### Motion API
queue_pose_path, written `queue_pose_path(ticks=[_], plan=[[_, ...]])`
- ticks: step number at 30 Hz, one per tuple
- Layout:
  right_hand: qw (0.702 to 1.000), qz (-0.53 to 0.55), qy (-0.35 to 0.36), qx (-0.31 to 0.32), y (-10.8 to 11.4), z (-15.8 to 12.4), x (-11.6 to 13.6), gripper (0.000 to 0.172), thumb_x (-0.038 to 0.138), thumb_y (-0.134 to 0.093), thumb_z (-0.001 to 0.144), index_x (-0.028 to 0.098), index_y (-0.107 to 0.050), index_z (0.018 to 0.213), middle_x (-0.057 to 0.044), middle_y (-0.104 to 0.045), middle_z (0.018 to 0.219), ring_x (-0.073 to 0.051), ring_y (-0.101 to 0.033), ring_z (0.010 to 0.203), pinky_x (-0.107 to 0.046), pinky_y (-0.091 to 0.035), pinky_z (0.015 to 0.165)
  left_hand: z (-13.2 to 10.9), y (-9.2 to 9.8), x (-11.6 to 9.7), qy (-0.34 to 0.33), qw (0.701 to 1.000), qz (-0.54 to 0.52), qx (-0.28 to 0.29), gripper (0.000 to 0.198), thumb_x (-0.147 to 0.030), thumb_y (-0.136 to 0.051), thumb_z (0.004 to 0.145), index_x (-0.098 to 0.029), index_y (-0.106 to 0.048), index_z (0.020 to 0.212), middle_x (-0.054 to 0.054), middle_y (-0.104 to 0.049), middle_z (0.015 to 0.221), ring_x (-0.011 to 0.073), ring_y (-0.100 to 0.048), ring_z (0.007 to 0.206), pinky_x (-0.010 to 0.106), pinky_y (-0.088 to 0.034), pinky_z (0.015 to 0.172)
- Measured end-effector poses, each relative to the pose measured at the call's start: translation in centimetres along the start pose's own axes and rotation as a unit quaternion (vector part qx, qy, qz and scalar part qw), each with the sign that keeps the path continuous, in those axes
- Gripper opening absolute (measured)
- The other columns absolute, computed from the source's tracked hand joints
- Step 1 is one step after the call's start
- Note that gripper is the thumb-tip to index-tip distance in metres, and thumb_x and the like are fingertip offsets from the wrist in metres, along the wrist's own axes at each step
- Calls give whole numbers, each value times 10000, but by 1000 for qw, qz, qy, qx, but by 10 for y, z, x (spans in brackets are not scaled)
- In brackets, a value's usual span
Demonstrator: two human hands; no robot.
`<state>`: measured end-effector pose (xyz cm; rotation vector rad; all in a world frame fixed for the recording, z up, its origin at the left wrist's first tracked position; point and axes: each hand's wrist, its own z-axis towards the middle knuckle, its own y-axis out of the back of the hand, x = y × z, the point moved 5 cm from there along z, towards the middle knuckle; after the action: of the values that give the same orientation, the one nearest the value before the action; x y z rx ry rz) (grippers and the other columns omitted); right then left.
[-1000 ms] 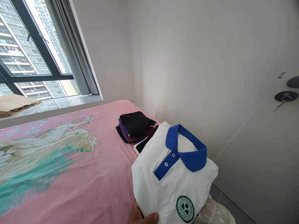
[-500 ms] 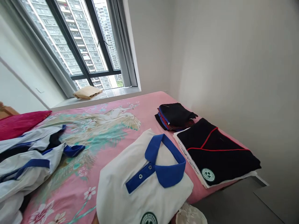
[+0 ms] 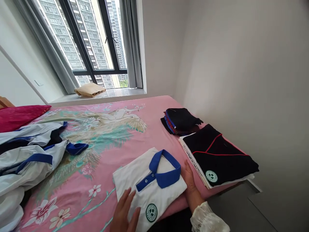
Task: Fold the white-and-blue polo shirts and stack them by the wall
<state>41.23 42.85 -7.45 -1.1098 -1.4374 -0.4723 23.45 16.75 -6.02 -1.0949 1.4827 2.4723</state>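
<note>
A folded white polo shirt (image 3: 125, 175) with a blue collar, blue button placket and round green badge lies on the bed near its front edge. My left hand (image 3: 126, 211) rests at the shirt's lower left part, fingers spread and extended. At the shirt's right side, by the collar, is my right hand (image 3: 189, 177), its fingers straight and upright along the fabric's edge; part of the palm side is turned from view. Just right of that hand lies a folded black shirt (image 3: 224, 167) with red piping and a green badge, on top of white folded clothing (image 3: 193, 161).
A stack of dark folded garments (image 3: 182, 119) lies farther back. To the left are crumpled white and blue clothes (image 3: 36, 164) and a magenta pillow (image 3: 21, 117). The pink patterned bedspread (image 3: 154, 129) covers the bed. A beige folded bundle (image 3: 89, 90) sits on the windowsill.
The white polo shirt has come down from a raised position onto the bed, appearing smaller and flatter. Both my hands, mostly hidden before, now show beside and on it.
</note>
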Motion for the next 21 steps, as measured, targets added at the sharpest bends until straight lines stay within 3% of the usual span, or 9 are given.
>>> queue_pose_path(ticks=[3, 6, 8, 10, 13, 17, 21], plan=[[999, 9, -43, 12, 16, -6, -1, 624, 643, -460, 815, 130, -594, 1144, -135, -666, 1079, -275, -622, 1016, -397, -484, 849, 22, -28, -40, -66, 997, 2, 45, 478, -390, -509, 848, -278, -503, 1313, 61, -447, 1433, 269, -375, 1338, 475, -410, 1053], [985, -152, -38, -76, 42, -19, 1, 656, 533, -656, 699, 128, -538, 1202, -140, -662, 1090, -262, -620, 1023, -362, -462, 872, 44, -57, -57, -99, 993, 9, 65, 452, -376, -477, 866, -242, -527, 1295, 93, -469, 1413, 290, -381, 1332, 525, -389, 1053], [940, -314, -28, -128, 54, -31, 3, 637, 514, -677, 667, 130, -559, 1161, -139, -665, 1074, -270, -608, 1035, -358, -440, 879, 63, -70, -58, -101, 992, 15, 71, 421, -354, -436, 884, -228, -550, 1268, 101, -486, 1398, 288, -392, 1326, 538, -384, 1050], [889, -439, -39, -127, 56, -43, 1, 550, 549, -631, 693, 151, -602, 1071, -121, -683, 1015, -278, -616, 993, -359, -432, 834, 88, -74, -54, -97, 992, 29, 80, 410, -329, -405, 893, -213, -558, 1255, 104, -502, 1384, 281, -383, 1332, 535, -376, 1056], [855, -505, -61, -96, 49, -56, -6, 432, 586, -537, 756, 195, -627, 916, -72, -701, 871, -255, -639, 843, -326, -414, 694, 134, -75, -49, -78, 985, 88, 123, 430, -296, -387, 894, -170, -530, 1279, 117, -482, 1399, 262, -346, 1355, 478, -333, 1098], [873, -475, -57, -100, 41, -59, -13, 298, 495, -542, 770, 213, -602, 844, -36, -695, 800, -217, -635, 766, -281, -377, 626, 196, -86, -49, -57, 965, 171, 191, 458, -243, -355, 896, -125, -470, 1324, 127, -430, 1439, 233, -319, 1370, 401, -266, 1136], [918, -380, -41, -106, 40, -53, -24, 267, 402, -562, 742, 209, -580, 926, -26, -704, 869, -202, -647, 797, -273, -417, 686, 239, -110, -53, -68, 952, 189, 232, 498, -158, -371, 861, -140, -434, 1354, 106, -426, 1445, 205, -330, 1364, 365, -276, 1123]])
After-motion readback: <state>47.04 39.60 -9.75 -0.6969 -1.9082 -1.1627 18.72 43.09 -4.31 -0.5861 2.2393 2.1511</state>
